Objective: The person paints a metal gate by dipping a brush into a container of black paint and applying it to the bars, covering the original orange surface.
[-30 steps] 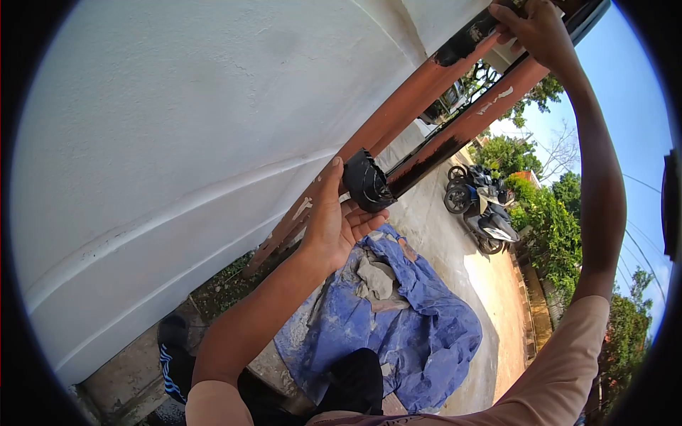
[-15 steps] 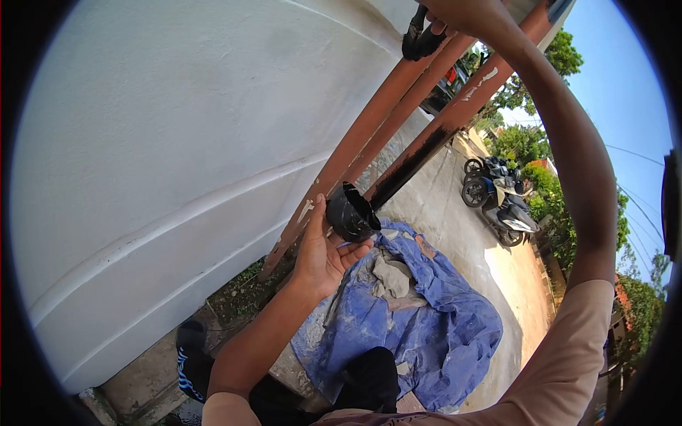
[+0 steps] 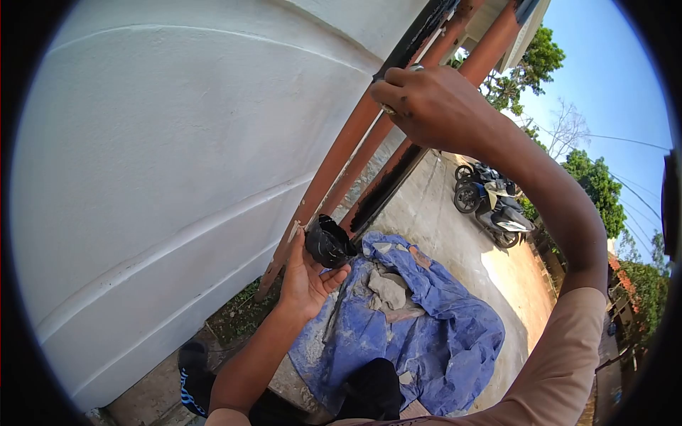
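Observation:
My left hand [image 3: 307, 282] is wrapped around a black, paint-stained cup [image 3: 329, 243], tilted with its opening toward the right. Higher up, my right hand [image 3: 419, 99] is closed against the nearest reddish-brown pole [image 3: 342, 157], a ring on one finger. It grips what looks like a paintbrush, mostly hidden behind the fingers; only a small silvery bit [image 3: 416, 67] shows at the knuckles. Black paint [image 3: 415, 39] covers this pole above the hand, while its lower part is still brown. Another pole [image 3: 383, 186] behind has a black lower stretch.
A white wall [image 3: 177, 142] rises on the left beside the poles. Below lies a crumpled blue tarp [image 3: 455, 341] with grey rubble [image 3: 388, 291] on it. Parked motorcycles [image 3: 497, 206] stand on the concrete further off. My shoe [image 3: 192, 376] shows at lower left.
My right hand has come down along the nearest pole, and the black-painted stretch above it now shows. The cup and left hand sit slightly lower and further left in view.

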A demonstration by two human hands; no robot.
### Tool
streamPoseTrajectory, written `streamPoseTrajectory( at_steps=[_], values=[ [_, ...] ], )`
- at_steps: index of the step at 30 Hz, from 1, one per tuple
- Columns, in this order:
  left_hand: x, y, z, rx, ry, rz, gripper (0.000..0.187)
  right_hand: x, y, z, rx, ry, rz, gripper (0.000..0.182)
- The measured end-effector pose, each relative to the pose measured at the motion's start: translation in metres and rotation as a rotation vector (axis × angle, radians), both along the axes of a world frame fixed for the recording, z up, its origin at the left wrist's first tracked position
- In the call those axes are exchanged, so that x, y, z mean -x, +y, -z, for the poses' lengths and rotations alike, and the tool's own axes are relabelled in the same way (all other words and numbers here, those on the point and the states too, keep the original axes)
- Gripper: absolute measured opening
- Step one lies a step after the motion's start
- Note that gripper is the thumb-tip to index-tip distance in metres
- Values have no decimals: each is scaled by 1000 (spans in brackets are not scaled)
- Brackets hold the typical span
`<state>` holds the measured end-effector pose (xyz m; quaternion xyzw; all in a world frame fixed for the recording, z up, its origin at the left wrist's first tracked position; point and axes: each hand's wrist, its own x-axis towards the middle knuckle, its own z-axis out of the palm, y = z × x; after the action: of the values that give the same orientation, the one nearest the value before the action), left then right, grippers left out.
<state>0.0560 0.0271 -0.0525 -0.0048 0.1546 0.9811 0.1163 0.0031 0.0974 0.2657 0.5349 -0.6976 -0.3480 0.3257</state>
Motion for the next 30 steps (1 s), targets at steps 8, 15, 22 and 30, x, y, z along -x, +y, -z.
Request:
streamPoseTrajectory(
  at_steps=[8,15,22,30],
  values=[
    [-11,-9,12,3,-8,-14,75,28,43,-93,769,-139,-272,15],
    [-19,-7,24,-37,-13,-5,76,30,71,-69,488,291,-264,15],
    [-21,-3,37,-20,-47,10,74,33,71,-51,682,250,-451,16],
    [-26,-9,37,-25,-62,21,70,36,71,-24,703,204,-383,13]
  ],
)
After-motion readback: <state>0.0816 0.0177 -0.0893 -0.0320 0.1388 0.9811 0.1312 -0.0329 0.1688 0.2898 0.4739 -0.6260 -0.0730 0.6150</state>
